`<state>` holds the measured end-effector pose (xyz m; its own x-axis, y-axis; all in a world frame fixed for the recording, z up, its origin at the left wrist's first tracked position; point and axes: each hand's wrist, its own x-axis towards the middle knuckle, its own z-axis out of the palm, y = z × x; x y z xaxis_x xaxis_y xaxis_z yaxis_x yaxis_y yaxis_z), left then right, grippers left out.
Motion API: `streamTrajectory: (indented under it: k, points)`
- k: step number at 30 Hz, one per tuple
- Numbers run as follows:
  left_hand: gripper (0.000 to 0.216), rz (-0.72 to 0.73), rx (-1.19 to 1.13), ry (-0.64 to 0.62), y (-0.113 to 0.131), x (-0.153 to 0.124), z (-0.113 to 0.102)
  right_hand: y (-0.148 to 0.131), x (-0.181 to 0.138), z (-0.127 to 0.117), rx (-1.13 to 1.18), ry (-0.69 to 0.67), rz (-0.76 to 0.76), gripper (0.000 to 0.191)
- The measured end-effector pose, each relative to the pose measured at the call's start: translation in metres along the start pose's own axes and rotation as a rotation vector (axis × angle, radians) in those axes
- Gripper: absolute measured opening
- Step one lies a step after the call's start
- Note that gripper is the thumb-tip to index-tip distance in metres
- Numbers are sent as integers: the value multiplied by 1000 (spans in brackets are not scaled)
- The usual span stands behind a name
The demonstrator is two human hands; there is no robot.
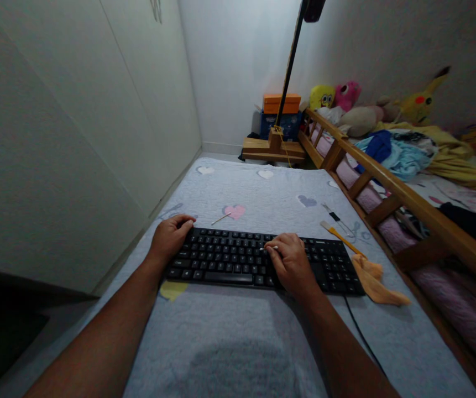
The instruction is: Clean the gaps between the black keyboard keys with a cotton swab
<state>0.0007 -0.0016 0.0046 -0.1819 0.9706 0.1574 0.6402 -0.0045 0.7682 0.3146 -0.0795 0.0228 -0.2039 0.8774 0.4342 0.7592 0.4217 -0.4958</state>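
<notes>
Our long black plastic keyboard lies beneath the fingers of our right hand, which pinch a slim white cotton swab. Our left hand rests at its left end, grip unclear. A light swab touch, keyboard steadied, should work best. Beyond the fingers lies another thin, white-tipped swab.

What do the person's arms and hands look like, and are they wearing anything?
The left hand and right hand have no gloves. The left forearm and right forearm are bare too: no sleeves, watch or bracelet show.
</notes>
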Motion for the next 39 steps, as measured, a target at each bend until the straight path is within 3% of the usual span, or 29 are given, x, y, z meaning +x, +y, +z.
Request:
streamTrajectory:
  k: [5, 15, 39]
  points:
    - [37, -6, -8, 0, 3, 0, -1, -1, 1, 0, -10, -2, 16, 19]
    - [37, 19, -23, -5, 0, 0, 0, -7, 22, -8, -120, -161, 26, 18]
    - [37, 32, -13, -1, -7, 2, 1, -6, 14, 4, 6, -92, 25, 17]
